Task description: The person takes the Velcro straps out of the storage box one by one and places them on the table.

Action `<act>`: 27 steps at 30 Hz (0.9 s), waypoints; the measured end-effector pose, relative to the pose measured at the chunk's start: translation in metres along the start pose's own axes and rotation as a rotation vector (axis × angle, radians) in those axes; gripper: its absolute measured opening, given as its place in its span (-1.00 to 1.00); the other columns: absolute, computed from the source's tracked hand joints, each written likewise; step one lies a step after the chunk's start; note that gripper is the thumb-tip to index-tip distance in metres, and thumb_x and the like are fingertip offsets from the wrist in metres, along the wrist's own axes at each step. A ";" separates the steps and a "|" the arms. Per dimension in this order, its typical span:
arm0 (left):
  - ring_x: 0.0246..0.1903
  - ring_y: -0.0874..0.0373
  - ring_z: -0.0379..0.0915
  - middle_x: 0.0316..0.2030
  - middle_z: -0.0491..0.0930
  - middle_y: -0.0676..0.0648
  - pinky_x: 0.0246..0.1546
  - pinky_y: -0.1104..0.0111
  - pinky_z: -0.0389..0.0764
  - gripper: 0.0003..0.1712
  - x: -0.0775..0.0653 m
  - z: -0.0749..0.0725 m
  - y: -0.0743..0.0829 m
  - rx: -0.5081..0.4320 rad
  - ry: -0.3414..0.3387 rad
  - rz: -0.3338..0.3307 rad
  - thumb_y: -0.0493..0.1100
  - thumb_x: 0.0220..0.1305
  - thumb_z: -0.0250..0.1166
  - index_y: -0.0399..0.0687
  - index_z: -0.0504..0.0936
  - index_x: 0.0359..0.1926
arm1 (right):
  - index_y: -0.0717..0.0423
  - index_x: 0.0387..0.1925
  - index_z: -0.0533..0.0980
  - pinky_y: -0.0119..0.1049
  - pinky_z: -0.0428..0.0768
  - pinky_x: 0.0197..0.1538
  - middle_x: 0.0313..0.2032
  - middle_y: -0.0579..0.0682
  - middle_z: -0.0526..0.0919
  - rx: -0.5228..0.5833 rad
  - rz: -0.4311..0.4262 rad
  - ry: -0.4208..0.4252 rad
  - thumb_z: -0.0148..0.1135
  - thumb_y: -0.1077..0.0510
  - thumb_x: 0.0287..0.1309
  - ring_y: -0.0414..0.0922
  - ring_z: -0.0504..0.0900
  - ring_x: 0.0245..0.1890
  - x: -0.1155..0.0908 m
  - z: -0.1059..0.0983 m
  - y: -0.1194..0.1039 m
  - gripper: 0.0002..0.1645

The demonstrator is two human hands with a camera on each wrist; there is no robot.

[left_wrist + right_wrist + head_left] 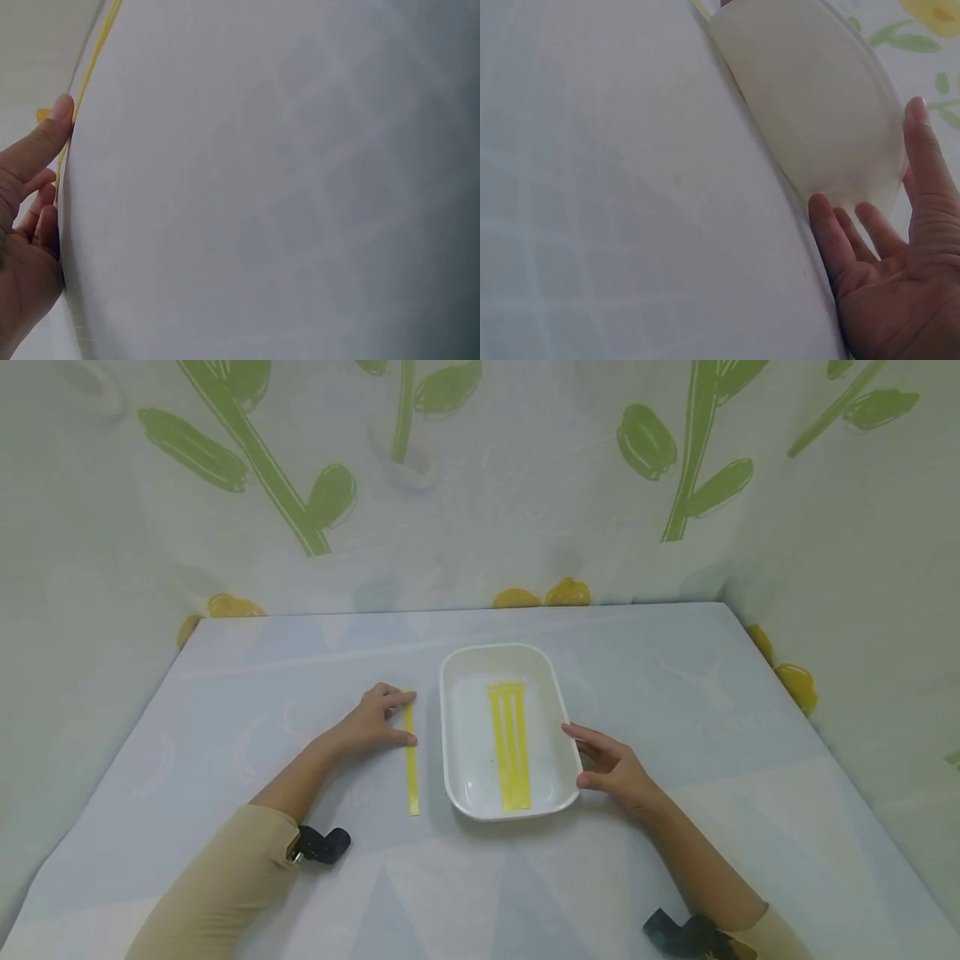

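Note:
One yellow strip [412, 785] lies flat on the table, left of a white rectangular tray [447, 743]. My left hand [375, 722] touches this strip, thumb and forefinger spread apart along its length. In the left wrist view the thumb of my left hand [34, 195] rests at the thin edge of the yellow strip [91, 61]. Inside the tray several similar yellow strips [512, 760] lie side by side lengthwise. Fingertips and thumb of my right hand [618, 768] touch the tray's right side without curling round it. The right wrist view has the hand [900, 285] against the tray's outer wall [802, 105].
The table [247, 727] has a pale printed cover. A wall cloth [495, 502] with green plant prints hangs behind it and at both sides. Dark wrist cameras sit on both forearms, the left camera [322, 845] close above the table.

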State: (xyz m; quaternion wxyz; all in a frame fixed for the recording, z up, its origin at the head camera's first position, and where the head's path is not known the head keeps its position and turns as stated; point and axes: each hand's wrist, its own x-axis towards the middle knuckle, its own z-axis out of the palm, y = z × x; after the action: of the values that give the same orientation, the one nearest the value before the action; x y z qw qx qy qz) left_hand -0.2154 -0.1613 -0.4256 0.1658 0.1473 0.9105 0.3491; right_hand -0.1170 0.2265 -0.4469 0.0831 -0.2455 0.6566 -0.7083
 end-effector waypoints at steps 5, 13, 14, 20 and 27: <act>0.00 -0.07 0.19 0.12 0.26 -0.24 -0.01 0.16 0.34 -0.03 0.002 -0.001 -0.001 -0.007 -0.009 0.016 -0.01 -0.08 0.52 -0.15 0.31 0.35 | 0.03 0.29 0.36 -0.41 0.52 0.05 0.27 -0.23 0.40 0.007 0.017 0.006 0.37 0.21 0.04 -0.26 0.43 0.19 -0.001 0.000 -0.001 -0.26; 0.14 -0.14 0.25 0.14 0.29 -0.24 0.20 0.04 0.35 0.02 0.003 -0.012 0.006 -0.055 -0.033 0.016 -0.03 -0.07 0.51 -0.19 0.23 0.38 | 0.12 0.30 0.34 -0.42 0.51 0.08 0.27 -0.19 0.40 -0.003 -0.015 -0.006 0.37 0.21 0.05 -0.24 0.44 0.18 0.000 -0.001 0.001 -0.25; 0.15 -0.13 0.25 0.15 0.30 -0.23 0.20 0.05 0.35 0.01 0.004 -0.014 0.009 -0.064 -0.038 0.024 -0.05 -0.06 0.51 -0.19 0.23 0.38 | 0.14 0.30 0.33 -0.42 0.50 0.09 0.27 -0.19 0.40 -0.005 -0.022 -0.007 0.37 0.21 0.05 -0.23 0.44 0.19 0.000 -0.001 0.001 -0.25; 0.18 -0.13 0.28 0.19 0.34 -0.25 0.17 0.04 0.39 -0.08 0.011 -0.030 0.026 -0.114 -0.057 0.052 -0.12 -0.01 0.48 -0.16 0.26 0.36 | 0.18 0.29 0.33 -0.43 0.49 0.10 0.25 -0.23 0.42 0.002 -0.022 -0.006 0.37 0.22 0.04 -0.25 0.43 0.20 0.001 0.000 0.001 -0.25; 0.19 -0.11 0.30 0.21 0.36 -0.25 0.16 0.01 0.39 -0.15 0.027 -0.051 0.058 -0.149 -0.034 0.004 -0.06 0.07 0.42 -0.09 0.28 0.36 | 0.12 0.29 0.34 -0.43 0.48 0.10 0.26 -0.24 0.41 0.010 -0.014 -0.006 0.38 0.20 0.04 -0.27 0.42 0.20 0.001 0.000 0.000 -0.25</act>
State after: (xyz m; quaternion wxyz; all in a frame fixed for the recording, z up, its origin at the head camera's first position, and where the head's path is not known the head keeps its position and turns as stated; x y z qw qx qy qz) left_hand -0.2516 -0.1394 -0.3561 0.1912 0.1420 0.8787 0.4138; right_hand -0.1178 0.2260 -0.4468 0.0815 -0.2519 0.6508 -0.7116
